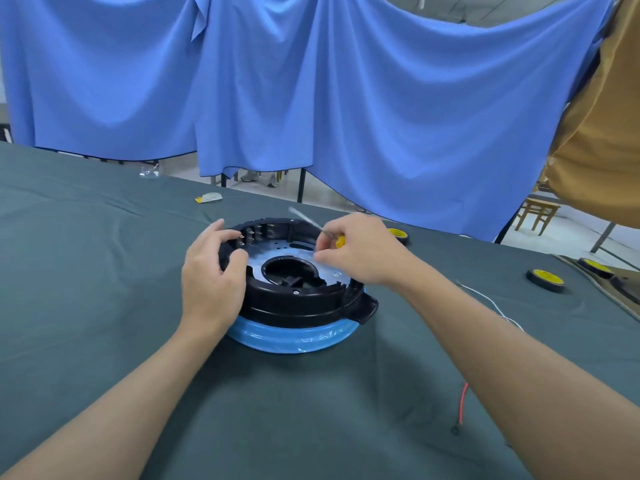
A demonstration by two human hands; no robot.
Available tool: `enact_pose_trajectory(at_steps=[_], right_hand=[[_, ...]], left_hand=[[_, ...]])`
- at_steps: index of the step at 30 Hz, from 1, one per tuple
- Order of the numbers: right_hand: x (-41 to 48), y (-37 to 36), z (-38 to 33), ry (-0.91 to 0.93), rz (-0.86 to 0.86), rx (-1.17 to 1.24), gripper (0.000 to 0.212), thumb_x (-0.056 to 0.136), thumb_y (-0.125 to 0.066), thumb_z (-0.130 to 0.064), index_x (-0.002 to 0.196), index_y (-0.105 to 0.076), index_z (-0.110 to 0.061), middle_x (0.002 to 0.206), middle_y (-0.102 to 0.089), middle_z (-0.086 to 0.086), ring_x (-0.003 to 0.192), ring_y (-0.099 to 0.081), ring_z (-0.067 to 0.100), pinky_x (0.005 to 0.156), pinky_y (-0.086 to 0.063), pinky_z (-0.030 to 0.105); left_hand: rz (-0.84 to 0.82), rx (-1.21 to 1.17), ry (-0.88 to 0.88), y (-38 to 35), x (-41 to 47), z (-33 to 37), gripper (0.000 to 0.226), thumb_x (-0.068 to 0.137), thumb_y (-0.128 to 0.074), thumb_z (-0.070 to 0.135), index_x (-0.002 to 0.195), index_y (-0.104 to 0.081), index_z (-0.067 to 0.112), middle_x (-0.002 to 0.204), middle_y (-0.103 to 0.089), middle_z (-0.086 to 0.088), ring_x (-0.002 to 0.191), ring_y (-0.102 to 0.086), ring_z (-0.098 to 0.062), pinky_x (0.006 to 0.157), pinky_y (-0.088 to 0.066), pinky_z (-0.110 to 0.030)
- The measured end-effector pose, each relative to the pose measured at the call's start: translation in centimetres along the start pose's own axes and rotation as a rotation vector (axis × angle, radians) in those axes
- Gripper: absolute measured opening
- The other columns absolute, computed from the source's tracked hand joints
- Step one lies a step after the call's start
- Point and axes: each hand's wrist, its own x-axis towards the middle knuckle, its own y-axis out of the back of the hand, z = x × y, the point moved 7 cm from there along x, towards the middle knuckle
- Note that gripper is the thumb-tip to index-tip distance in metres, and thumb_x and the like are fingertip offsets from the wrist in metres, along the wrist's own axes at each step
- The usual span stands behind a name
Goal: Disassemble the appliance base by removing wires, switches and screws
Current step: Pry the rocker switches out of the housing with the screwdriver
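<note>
**On the grey-green cloth: one appliance base, two hands**

At far left on the table point(86, 244), item one: a small yellow-and-white scrap point(208, 197), well apart from the rest.

Item two: my left hand point(211, 275), fingers and thumb curled round the left rim of the appliance base point(298, 303), gripping it.

Item three: the base itself, mid-table, a black shell seated on a blue ring, open side up, with a pale metal plate point(258, 263) showing inside.

Item four: my right hand point(360, 252), over the base's far right edge, fingers closed round a screwdriver point(341, 241) (yellow handle tucked in the hand, shaft blurred, pointing up and away to the left). Whether the fingertips also pinch something small, I cannot tell.

Item five, right of the base: three black discs with yellow faces point(545, 280), one just behind my right hand, two well apart.

Item six: a white wire point(491, 303) and, nearer me, a red wire point(462, 407), both loose on the cloth.
</note>
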Motion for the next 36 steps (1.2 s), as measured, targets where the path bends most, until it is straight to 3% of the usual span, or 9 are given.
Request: enact_pose_trajectory(at_steps=[3,11,16,19,22,24,27,29,36], right_hand=[[3.0,-2.0,-0.6,-0.002,-0.137,-0.200,0.015,0.081,-0.069,-0.017,0.075,-0.065,-0.030,0.089,-0.062,-0.002,0.082,-0.058,0.020,0.068,-0.048,0.030],[5.3,-6.0,-0.9,0.003,-0.362,-0.382,0.028,0.075,-0.072,-0.005,0.086,-0.071,-0.031,0.080,-0.055,-0.001,0.097,-0.055,0.028,0.073,-0.051,0.035],[5.8,-6.5,-0.9,0.036,-0.258,-0.377,0.017,0.080,-0.072,-0.016,0.086,-0.074,-0.031,0.071,-0.050,-0.004,0.071,-0.059,0.022,0.059,-0.045,0.027],[6.0,-6.4,-0.8,0.043,-0.177,-0.362,0.005,0.081,-0.075,-0.030,0.080,-0.071,-0.032,0.089,-0.057,0.002,0.090,-0.059,0.028,0.067,-0.041,0.030],[6.1,-5.4,-0.7,0.015,-0.123,-0.266,0.017,0.083,-0.073,-0.029,0.070,-0.062,-0.033,0.095,-0.062,0.006,0.098,-0.057,0.027,0.075,-0.047,0.035],[5.7,-3.8,-0.9,0.000,-0.077,-0.179,0.016,0.082,-0.074,-0.027,0.070,-0.065,-0.030,0.086,-0.065,0.003,0.091,-0.060,0.023,0.079,-0.051,0.035],[4.5,-0.2,-0.4,-0.027,0.041,-0.047,0.009,0.079,-0.076,-0.025,0.071,-0.072,-0.023,0.060,-0.060,-0.012,0.060,-0.053,0.001,0.054,-0.043,0.013],[3.0,2.4,1.0,-0.073,0.116,0.030,0.010,0.078,-0.077,-0.024,0.069,-0.073,-0.020,0.043,-0.050,-0.014,0.045,-0.046,0.000,0.040,-0.031,0.007],[-3.4,5.8,9.2,-0.303,0.213,-0.002,0.009,0.076,-0.079,-0.025,0.070,-0.074,-0.024,0.064,-0.059,0.001,0.058,-0.045,0.011,0.048,-0.034,0.019]], left_hand=[[-0.037,-0.024,0.053,-0.3,0.3,-0.6,0.036,0.075,-0.043,0.030,0.105,-0.062,0.026,0.136,-0.054,0.009,0.098,-0.050,0.017,0.094,-0.035,-0.021],[-0.056,-0.021,0.110,-0.6,0.6,-1.1,0.033,0.074,-0.042,0.032,0.102,-0.060,0.030,0.134,-0.053,0.014,0.116,-0.050,-0.006,0.106,-0.037,-0.038],[-0.060,-0.024,0.111,-0.6,0.6,-1.2,0.033,0.073,-0.042,0.033,0.101,-0.060,0.029,0.134,-0.053,0.015,0.113,-0.049,-0.003,0.104,-0.038,-0.036],[-0.057,-0.020,0.110,-0.6,0.5,-1.2,0.035,0.073,-0.042,0.034,0.101,-0.061,0.027,0.134,-0.052,0.015,0.112,-0.049,-0.002,0.102,-0.038,-0.035],[-0.054,0.003,0.097,-0.4,0.3,-1.0,0.036,0.075,-0.042,0.034,0.103,-0.062,0.024,0.135,-0.052,0.011,0.121,-0.048,-0.009,0.104,-0.037,-0.036],[-0.038,0.065,0.040,-0.1,0.2,-0.5,0.038,0.079,-0.042,0.034,0.105,-0.065,0.019,0.133,-0.055,0.006,0.125,-0.046,-0.014,0.106,-0.035,-0.037],[-0.018,0.257,-0.170,0.1,-0.3,1.5,0.038,0.085,-0.041,0.036,0.102,-0.068,0.014,0.124,-0.061,0.003,0.123,-0.046,-0.016,0.101,-0.029,-0.031],[-0.041,0.350,-0.311,-0.4,-1.2,2.9,0.039,0.087,-0.039,0.037,0.098,-0.069,0.014,0.119,-0.064,0.004,0.119,-0.050,-0.016,0.098,-0.027,-0.031],[-0.035,0.551,-0.638,-1.8,-3.6,5.5,0.035,0.092,-0.043,0.029,0.080,-0.071,0.012,0.094,-0.072,0.003,0.096,-0.065,-0.022,0.090,-0.033,-0.036]])
